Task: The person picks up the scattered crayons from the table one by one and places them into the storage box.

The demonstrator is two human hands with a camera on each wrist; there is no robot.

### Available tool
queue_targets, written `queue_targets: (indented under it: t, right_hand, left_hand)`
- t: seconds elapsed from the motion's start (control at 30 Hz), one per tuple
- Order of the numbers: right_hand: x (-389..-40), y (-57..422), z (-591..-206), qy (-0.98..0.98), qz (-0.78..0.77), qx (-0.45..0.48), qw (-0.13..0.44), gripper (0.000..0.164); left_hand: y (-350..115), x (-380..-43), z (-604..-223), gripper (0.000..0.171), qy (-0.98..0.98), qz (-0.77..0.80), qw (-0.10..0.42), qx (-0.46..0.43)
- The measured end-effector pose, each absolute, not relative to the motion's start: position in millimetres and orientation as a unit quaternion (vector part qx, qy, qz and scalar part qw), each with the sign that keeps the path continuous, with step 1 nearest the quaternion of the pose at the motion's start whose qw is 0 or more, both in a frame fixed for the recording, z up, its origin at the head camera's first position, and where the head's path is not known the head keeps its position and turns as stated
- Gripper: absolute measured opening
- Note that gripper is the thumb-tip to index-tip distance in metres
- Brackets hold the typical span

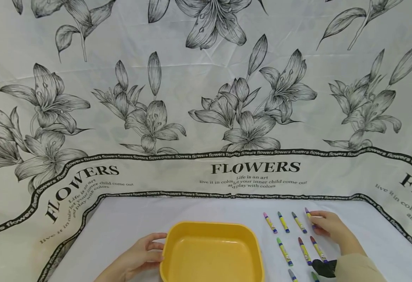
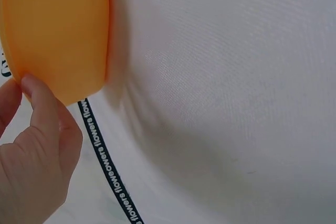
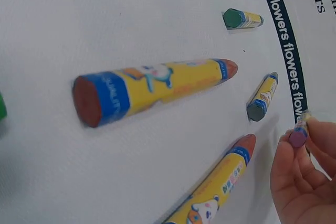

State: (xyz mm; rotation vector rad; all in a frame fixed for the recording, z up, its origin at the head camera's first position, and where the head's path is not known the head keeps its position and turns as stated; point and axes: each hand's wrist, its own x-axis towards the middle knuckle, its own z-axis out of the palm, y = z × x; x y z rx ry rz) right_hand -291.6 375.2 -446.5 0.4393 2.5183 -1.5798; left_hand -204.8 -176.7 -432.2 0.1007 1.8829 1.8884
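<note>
A yellow plastic basin (image 1: 211, 250) stands on the white cloth at the front middle. My left hand (image 1: 140, 254) is at its left side; in the left wrist view, the thumb and a finger pinch the basin's rim (image 2: 58, 35). On the right, my right hand (image 1: 329, 227) pinches a purple crayon (image 3: 298, 138) between thumb and fingertips, at the end of the back row. Beside it in that row are a grey-tipped crayon (image 1: 298, 222), a green crayon (image 1: 283, 222) and a pink crayon (image 1: 270, 223).
Nearer rows hold a light green crayon (image 1: 284, 251), a brown-red crayon (image 1: 305, 251) and a dark red crayon (image 1: 318, 249) close to the right sleeve (image 1: 357, 268). A blue-grey crayon (image 1: 292, 275) lies at the bottom edge. Behind the table hangs a flower-printed cloth (image 1: 251, 172).
</note>
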Motion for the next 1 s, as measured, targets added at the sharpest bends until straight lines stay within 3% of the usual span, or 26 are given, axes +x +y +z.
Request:
queue_targets:
  t: [0.53, 0.6, 0.77, 1.0]
  right_hand:
    - [-285, 359, -423, 0.772, -0.625, 0.092, 0.065, 0.054]
    - [-285, 358, -421, 0.745, -0.656, 0.095, 0.073, 0.05]
    - [-283, 358, -417, 0.678, -0.724, 0.086, 0.091, 0.015]
    - [-282, 350, -409, 0.625, -0.771, 0.048, 0.112, 0.014]
  left_hand:
    - [-176, -204, -434, 0.069, 0.688, 0.689, 0.225, 0.037]
    - [-176, -204, -434, 0.069, 0.689, 0.688, 0.225, 0.036]
    - [-176, -203, -432, 0.068, 0.694, 0.683, 0.225, 0.031]
    - [-175, -203, -430, 0.067, 0.696, 0.682, 0.222, 0.033]
